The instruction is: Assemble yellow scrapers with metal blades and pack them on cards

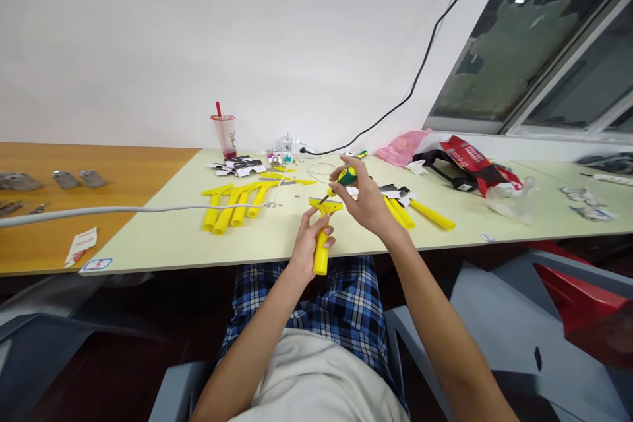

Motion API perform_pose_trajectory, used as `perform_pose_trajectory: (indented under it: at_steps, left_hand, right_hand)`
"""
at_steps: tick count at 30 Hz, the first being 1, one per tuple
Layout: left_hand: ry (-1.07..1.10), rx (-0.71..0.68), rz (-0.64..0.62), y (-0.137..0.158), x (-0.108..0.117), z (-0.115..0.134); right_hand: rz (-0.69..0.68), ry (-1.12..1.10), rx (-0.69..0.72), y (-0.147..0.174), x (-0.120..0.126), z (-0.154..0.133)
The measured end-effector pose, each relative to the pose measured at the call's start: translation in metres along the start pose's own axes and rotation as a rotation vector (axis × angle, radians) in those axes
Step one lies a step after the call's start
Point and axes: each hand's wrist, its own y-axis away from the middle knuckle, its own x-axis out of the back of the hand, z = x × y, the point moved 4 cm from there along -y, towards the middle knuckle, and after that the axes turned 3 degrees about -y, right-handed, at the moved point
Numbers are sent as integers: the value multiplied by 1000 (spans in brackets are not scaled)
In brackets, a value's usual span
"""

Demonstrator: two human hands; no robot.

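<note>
- Surface [168, 241]: yellow scraper [321, 255] held at its near edge, centre.
- Your left hand [306, 242]: clamped on the scraper; keep it firm.
- Your right hand [370, 203]: clamped on screwdriver [347, 176]; seating unclear, so I'd square it before turning.

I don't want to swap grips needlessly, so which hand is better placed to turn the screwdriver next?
Probably your right hand: it grips the screwdriver by its handle, above the scraper, with the shaft slanting down to its head. Your left hand is occupied holding the scraper.
</note>
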Motion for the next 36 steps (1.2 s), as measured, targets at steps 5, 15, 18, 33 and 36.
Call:
perform_pose_trajectory:
  at_steps: [5,15,18,33,36]
  left_hand:
    - [-65,-7,-17,3,-2,-1]
    - [-135,-65,-62,11,-9,-6]
    - [-134,-77,-62,12,-11,-5]
    - [-154,-93,-71,10,-10,-6]
    - [-165,-92,-76,10,-10,-5]
  right_hand:
    - [61,-49,-44,-5,3,2]
    - [33,-14,42,0,19,-23]
    - [37,46,33,-1,20,-24]
    - [-69,-117,-31,1,23,-22]
    - [6,-47,-36,0,24,-22]
